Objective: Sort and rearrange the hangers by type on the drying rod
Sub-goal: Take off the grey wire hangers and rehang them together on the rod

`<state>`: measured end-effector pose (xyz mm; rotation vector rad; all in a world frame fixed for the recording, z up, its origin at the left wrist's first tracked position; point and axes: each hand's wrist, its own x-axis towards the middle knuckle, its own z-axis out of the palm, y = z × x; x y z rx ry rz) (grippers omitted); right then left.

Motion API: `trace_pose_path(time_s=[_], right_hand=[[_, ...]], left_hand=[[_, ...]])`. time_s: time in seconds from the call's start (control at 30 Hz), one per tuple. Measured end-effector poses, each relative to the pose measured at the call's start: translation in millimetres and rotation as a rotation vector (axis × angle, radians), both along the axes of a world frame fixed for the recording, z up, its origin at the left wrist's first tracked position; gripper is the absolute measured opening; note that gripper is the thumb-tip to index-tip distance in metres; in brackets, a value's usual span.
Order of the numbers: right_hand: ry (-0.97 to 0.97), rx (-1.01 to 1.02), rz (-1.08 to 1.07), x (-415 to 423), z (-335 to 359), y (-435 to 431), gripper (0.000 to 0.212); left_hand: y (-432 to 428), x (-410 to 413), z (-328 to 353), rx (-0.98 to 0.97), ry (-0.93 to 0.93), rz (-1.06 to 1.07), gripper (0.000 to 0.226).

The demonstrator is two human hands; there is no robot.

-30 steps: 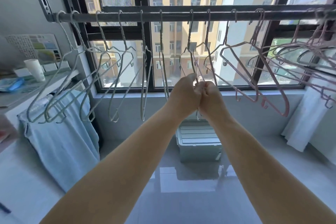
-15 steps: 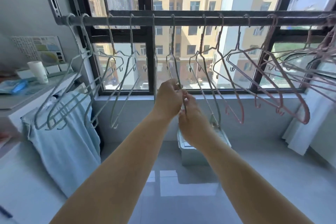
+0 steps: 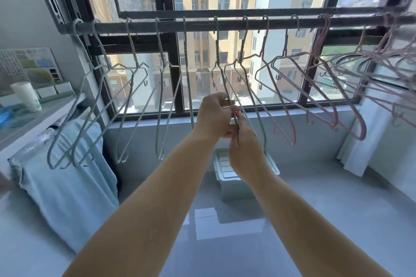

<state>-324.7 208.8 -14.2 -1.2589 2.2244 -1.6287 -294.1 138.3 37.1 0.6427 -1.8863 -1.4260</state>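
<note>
A dark drying rod point(image 3: 202, 26) runs across the window. Several pale blue-grey wire hangers point(image 3: 126, 105) hang on its left and middle stretch; several pink hangers point(image 3: 333, 101) hang on the right. Both my arms reach up to one blue-grey hanger point(image 3: 219, 69) hooked near the rod's middle. My left hand point(image 3: 213, 119) grips its lower wire, fingers curled round it. Just below and to the right, my right hand point(image 3: 244, 148) pinches the same hanger's wire. Another blue-grey hanger point(image 3: 258, 119) hangs right beside my hands.
A light blue cloth point(image 3: 67, 186) hangs over a rack at the left, below a shelf with a white cup point(image 3: 27, 96). A lidded plastic box point(image 3: 229, 177) stands on the tiled floor under the window. White fabric point(image 3: 360, 146) hangs at the right.
Both hands have shifted left along the rod, from the hangers next to the pink ones to a blue-grey hanger nearer the middle. The camera has tilted and moved closer.
</note>
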Motion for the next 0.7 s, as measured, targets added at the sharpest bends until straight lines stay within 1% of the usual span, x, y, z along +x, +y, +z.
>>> trace_pose_path(time_s=[0.1,0.2,0.23,0.3,0.37,0.43,0.5,0.53,0.6,0.63,0.7], right_hand=[[0.014,0.024,-0.034,0,1,0,0.058],[0.004,0.037,-0.044,-2,0,-4,0.060],[-0.006,0.048,-0.042,-1,0,-5,0.059],[-0.020,0.083,-0.027,2,1,-1,0.057],[0.042,0.153,-0.001,9,4,8,0.055],[0.191,0.178,-0.055,14,11,24,0.054],[0.313,0.057,-0.166,13,23,42,0.048],[0.335,-0.013,-0.225,9,28,51,0.043],[0.291,-0.085,-0.325,-7,33,67,0.036],[0.247,-0.076,-0.360,-17,32,73,0.035],[0.172,0.007,-0.405,-36,25,81,0.037]], left_hand=[[-2,-2,-3,-0.005,0.003,-0.005,0.024],[-4,-3,-6,-0.045,-0.009,0.031,0.029],[-5,-3,-7,-0.068,-0.015,0.048,0.027],[-7,-4,-10,-0.102,-0.016,0.060,0.014],[-9,-3,-14,-0.127,-0.023,0.069,0.020],[-8,-1,-15,-0.160,-0.054,0.074,0.026],[-2,0,-13,-0.223,-0.124,0.094,0.045],[2,1,-12,-0.260,-0.127,0.111,0.053],[12,1,-8,-0.338,-0.041,0.150,0.060],[18,1,-6,-0.376,0.007,0.153,0.059],[30,-2,-2,-0.412,0.068,0.107,0.056]])
